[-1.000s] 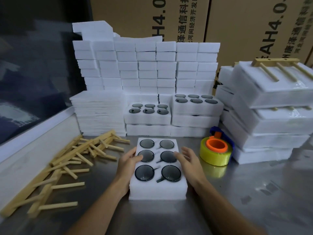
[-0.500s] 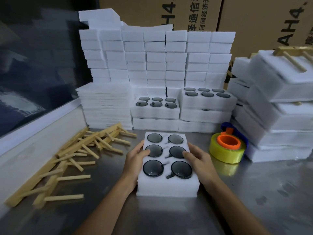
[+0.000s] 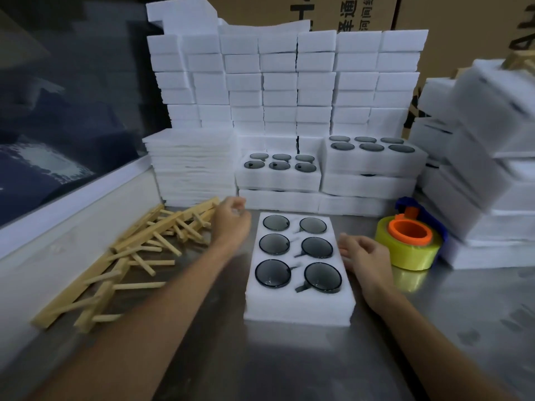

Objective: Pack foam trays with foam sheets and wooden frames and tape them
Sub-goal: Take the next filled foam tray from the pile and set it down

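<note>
Wooden frames [image 3: 139, 250] left of tray [image 3: 298, 302]; tape roll [image 3: 408, 247] right.

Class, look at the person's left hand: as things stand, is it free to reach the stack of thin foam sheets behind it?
Probably yes. The left hand holds nothing, and the foam sheets lie just beyond it. Only the wooden frames lie low on the table beside its path.

Steel table [image 3: 434, 328], dim light; dark window [image 3: 58, 111] at 10 o'clock, white sill [image 3: 72, 198] below, cardboard boxes [image 3: 463, 18] at 1
</note>
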Available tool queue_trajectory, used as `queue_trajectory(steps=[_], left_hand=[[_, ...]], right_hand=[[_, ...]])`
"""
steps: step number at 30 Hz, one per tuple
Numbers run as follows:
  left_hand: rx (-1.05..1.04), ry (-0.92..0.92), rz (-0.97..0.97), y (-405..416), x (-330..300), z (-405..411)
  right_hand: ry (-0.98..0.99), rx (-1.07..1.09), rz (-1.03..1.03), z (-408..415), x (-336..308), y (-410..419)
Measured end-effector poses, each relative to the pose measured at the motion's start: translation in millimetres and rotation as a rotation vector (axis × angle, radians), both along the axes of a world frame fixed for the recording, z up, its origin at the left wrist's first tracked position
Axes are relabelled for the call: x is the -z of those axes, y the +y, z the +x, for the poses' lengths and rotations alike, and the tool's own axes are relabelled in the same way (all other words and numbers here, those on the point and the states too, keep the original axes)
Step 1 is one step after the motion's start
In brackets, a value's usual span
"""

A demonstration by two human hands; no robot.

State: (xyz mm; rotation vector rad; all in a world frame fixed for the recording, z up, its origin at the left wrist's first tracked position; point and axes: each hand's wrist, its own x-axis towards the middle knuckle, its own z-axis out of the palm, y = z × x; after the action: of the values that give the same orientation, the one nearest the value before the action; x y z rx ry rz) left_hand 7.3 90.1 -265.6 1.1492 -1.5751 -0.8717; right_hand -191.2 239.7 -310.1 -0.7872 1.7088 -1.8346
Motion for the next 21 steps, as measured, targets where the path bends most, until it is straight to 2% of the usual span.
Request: queue_trajectory(steps=[2,7,13,18,21], left_hand=[[-0.036,-0.187,-0.125,-22.6,-23.3,1.7],[-0.126,-0.504,-0.321,-70.1,-73.5,8.4],[-0.127,-0.781,-0.233,-114.2,-107.7,10.1],[-0.209,-0.914,-0.249,-128.5,-115.6,8.7],[-0.263,-0.889,-0.361,-134.4,-113.6,8.1]], right_hand=[[-0.115,0.042,-0.024,-7.2,0.3,-8.9],[-0.060,0.106,0.002,-16.2,-2.1,-27.3],[0.174,0.336,0.055,-7.3,-3.7,-45.7],[0.205,0.402,0.111,-9.2,-7.0,-57.2],[0.210,0.404,0.148,-9.7,-8.4,-61.1]])
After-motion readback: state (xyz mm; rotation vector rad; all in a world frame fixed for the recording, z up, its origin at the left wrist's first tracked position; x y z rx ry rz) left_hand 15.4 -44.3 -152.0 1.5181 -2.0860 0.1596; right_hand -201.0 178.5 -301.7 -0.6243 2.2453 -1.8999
